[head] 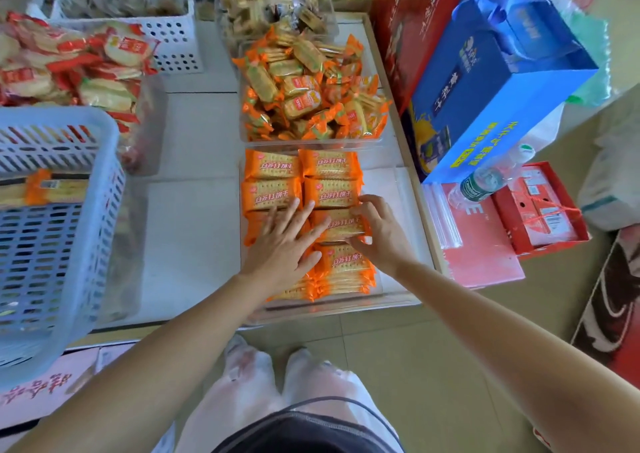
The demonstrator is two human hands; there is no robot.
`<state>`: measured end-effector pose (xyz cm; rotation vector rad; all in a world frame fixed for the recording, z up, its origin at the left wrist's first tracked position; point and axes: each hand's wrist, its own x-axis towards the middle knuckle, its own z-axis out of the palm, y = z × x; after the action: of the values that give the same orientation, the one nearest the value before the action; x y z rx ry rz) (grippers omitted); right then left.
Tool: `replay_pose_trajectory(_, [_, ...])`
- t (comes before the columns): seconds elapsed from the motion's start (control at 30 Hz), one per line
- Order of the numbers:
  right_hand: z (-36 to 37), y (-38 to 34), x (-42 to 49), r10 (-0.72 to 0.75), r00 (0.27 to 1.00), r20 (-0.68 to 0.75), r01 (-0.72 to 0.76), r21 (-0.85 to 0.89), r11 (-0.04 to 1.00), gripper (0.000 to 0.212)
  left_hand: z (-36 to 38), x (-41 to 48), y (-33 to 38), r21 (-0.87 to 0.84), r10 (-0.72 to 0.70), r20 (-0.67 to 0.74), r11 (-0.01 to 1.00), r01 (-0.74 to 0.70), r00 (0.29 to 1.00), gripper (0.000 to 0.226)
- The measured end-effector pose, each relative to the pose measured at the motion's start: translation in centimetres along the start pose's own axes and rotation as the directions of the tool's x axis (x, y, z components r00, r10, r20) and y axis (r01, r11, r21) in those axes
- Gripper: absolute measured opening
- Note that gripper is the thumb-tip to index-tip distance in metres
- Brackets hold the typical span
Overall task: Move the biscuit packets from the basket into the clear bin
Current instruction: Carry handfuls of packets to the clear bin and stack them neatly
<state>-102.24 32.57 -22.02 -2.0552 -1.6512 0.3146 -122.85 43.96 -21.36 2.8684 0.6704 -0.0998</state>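
Nearest, pale trousers [242, 383] beneath both forearms. Beyond them, left hand [282, 244] flat with fingers spread, pressing on stacked orange biscuit packets [270, 168] inside the clear bin [332, 309]. Just beside it, right hand [379, 234] pinching one packet [343, 225] between thumb and curled fingers, atop the same stack. Well left of the left hand, blue basket [69, 244] with another packet [41, 189] inside.
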Motion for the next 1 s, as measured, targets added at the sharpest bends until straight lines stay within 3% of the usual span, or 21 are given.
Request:
replay_pose_trajectory(0.37, [-1.5, -0.7, -0.4, 0.037, 0.999, -0.013, -0.037, 0.011, 0.999, 0.063, -0.7, -0.5, 0.6, -0.017, 0.028, -0.018, 0.999, -0.028, 0.999, 0.065])
replay_pose_trajectory(0.5, [-2.0, -1.4, -0.7, 0.027, 1.000, -0.006, -0.027, -0.001, 1.000, 0.061, -1.6, -1.2, 1.1, -0.066, -0.006, -0.013, 0.998, 0.005, 1.000, 0.067])
replay_pose_trajectory(0.6, [-2.7, -2.8, 0.1, -0.036, 0.998, -0.054, 0.037, 0.015, 0.999, 0.052, -3.7, -2.1, 1.2, -0.117, -0.042, -0.099, 0.993, 0.030, 0.994, 0.058])
replay_pose_trajectory(0.67, [-3.5, -4.8, 1.6, -0.113, 0.989, -0.096, 0.119, 0.067, 0.991, 0.042, -5.9, -3.0, 0.7, -0.138, -0.041, -0.253, 0.990, 0.006, 0.966, 0.049])
replay_pose_trajectory(0.8, [-4.8, -11.8, 5.9, -0.160, 0.978, -0.136, 0.192, 0.272, 0.943, 0.021, -10.6, -5.9, -2.5, -0.136, -0.105, -0.535, 0.990, 0.037, 0.838, 0.033])
replay_pose_trajectory(1.0, [-2.7, -24.8, 11.3, -0.343, 0.932, -0.120, 0.360, 0.436, 0.825, 0.011, -14.4, -13.9, -11.6, -0.096, -0.321, -0.615, 0.937, 0.337, 0.720, 0.028])
